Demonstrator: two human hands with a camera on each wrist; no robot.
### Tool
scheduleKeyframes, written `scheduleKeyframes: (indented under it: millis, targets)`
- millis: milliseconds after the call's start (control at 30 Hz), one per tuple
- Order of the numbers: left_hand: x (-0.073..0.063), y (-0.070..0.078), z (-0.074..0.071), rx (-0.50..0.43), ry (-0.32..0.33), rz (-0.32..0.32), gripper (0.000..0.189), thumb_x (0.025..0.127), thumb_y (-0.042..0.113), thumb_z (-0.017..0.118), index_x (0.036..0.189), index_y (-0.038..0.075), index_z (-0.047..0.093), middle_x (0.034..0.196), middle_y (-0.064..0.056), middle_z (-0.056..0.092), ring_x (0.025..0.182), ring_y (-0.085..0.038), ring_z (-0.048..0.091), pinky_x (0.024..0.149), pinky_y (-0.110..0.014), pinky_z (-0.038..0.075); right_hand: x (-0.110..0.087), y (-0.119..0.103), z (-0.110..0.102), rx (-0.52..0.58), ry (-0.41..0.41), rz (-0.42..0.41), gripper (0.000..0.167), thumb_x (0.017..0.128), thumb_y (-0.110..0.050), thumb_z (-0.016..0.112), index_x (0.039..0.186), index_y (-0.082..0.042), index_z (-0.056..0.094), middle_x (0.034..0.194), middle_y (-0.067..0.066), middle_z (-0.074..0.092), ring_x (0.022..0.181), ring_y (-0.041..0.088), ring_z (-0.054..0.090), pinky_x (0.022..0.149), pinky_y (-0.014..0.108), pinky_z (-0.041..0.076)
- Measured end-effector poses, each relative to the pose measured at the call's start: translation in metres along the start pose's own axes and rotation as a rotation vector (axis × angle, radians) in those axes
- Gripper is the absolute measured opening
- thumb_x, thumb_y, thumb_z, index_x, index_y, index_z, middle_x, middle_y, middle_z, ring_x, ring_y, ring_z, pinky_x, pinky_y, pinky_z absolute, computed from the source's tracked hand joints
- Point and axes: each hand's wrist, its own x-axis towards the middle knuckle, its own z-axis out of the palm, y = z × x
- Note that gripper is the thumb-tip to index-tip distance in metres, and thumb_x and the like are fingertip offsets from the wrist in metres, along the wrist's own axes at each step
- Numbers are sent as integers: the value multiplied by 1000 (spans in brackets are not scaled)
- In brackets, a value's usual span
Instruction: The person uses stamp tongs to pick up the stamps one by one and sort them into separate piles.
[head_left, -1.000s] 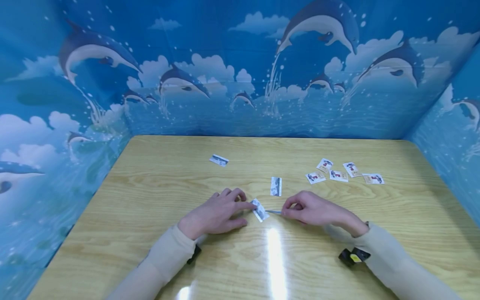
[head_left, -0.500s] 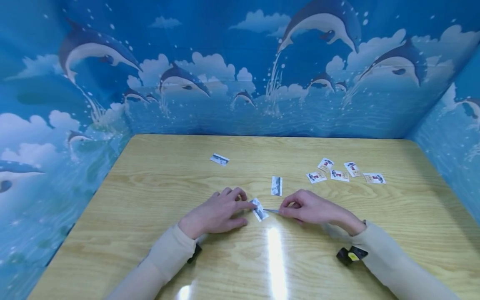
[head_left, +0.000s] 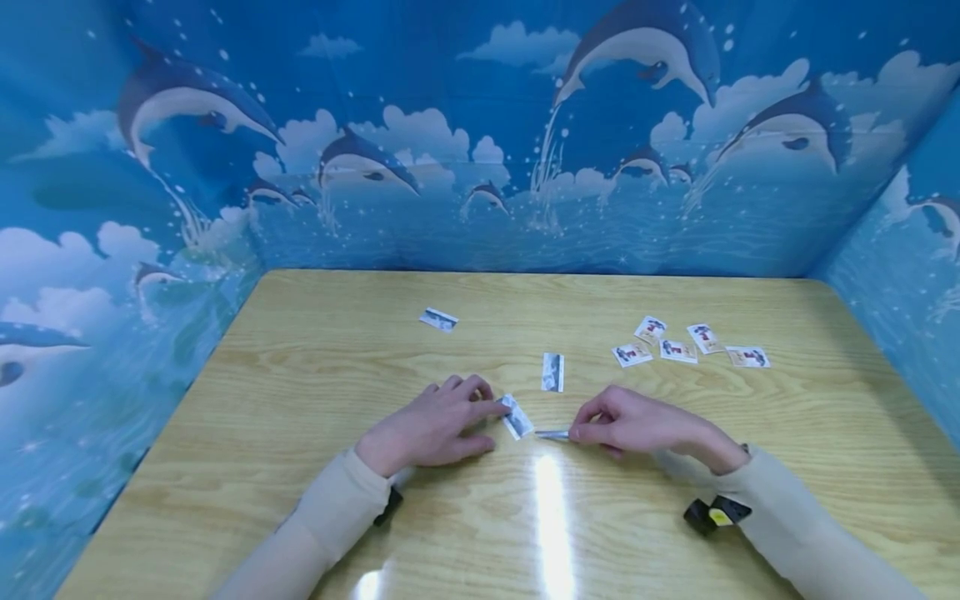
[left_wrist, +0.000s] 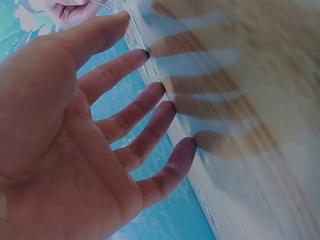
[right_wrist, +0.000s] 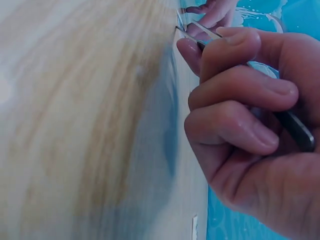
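Note:
My left hand [head_left: 431, 425] rests low over the table with its fingers spread, its index fingertip pressing the upper left edge of a small grey-and-white printed card [head_left: 519, 422]. In the left wrist view the left fingers [left_wrist: 140, 107] reach down to the tabletop. My right hand [head_left: 633, 423] pinches a pair of metal tweezers [head_left: 553, 435] between thumb and index finger. The tips point left, just beside the card's lower right corner. Seen from the right wrist, the two prongs stand apart, and the dark rear end of the tweezers [right_wrist: 298, 131] shows behind the curled fingers.
Behind the hands lies a second grey printed card [head_left: 552, 372], with a third such card [head_left: 438, 320] farther back left. Several cards with red-and-blue figures [head_left: 678, 351] lie at the back right. A dolphin-print curtain [head_left: 480, 150] closes off the wooden table's [head_left: 315, 333] back edge.
The tweezers' tips first move left onto the card's edge, then withdraw to the right and nearer the person. The card has shifted very slightly away; the left hand stays nearly still.

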Motion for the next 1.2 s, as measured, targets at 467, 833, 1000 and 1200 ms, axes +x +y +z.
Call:
scheduleKeyframes:
  millis: [467, 833, 1000, 1200]
  targets:
    - [0, 0, 0, -13, -2, -9, 50, 100, 39, 64, 147, 25, 56, 146, -8, 53, 127, -29, 53, 105, -55, 47, 10, -3, 10, 25, 44, 18, 27, 104, -29, 59, 107, -8, 75, 57, -4, 52, 47, 6, 39, 46, 20, 32]
    - [0, -2, -1, 0, -15, -2, 50, 101, 40, 63, 149, 28, 55, 145, -8, 52, 125, -28, 53, 103, -54, 48, 14, -2, 6, -36, 160, 38, 27, 102, -31, 62, 112, -9, 74, 60, -2, 54, 52, 10, 42, 49, 22, 35]
    - [0, -2, -2, -9, -22, -2, 50, 101, 40, 63, 149, 29, 54, 144, -8, 53, 124, -28, 53, 103, -54, 48, 17, -1, 3, -91, 211, -8, 25, 101, -29, 64, 114, -10, 75, 59, -3, 54, 51, 8, 43, 50, 22, 36]
    - [-2, -2, -2, -10, -17, 19, 51, 101, 39, 63, 150, 31, 52, 144, -9, 53, 124, -28, 54, 102, -55, 49, 22, -1, 1, -105, 205, -23, 26, 100, -29, 66, 114, -9, 76, 59, -1, 57, 52, 8, 46, 50, 23, 37]
